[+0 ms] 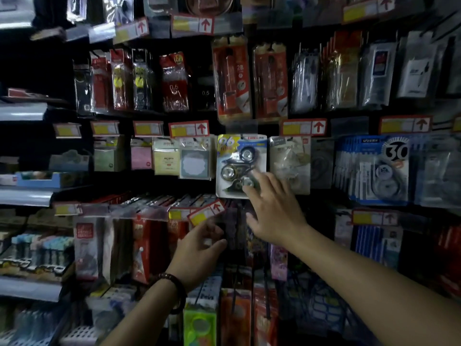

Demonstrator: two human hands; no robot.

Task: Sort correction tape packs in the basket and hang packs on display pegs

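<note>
Clear blister plastic over a white and blue card marks the correction tape pack [240, 166], which hangs on a display peg [241, 136] just above the middle of the view, three round tape wheels showing through its front (a yellow "96" sits at the card's 11 o'clock corner). The right hand [273, 208] reaches up from 5 o'clock with fingers spread and loosely extended; its fingertips [248, 188] touch the pack's lower right corner, pressing on the card, not wrapped around it. The left hand [199, 248], with a dark beaded bracelet [174, 288] on its wrist, is at 7 o'clock from the pack, half curled and apart from it. Whether it grips anything I cannot tell; its fingers sit just below a tilted red and yellow price tag [205, 212] in the dim row underneath. At 3 o'clock from the pack hang blue correction tape cards [371, 168] marked "30".
</note>
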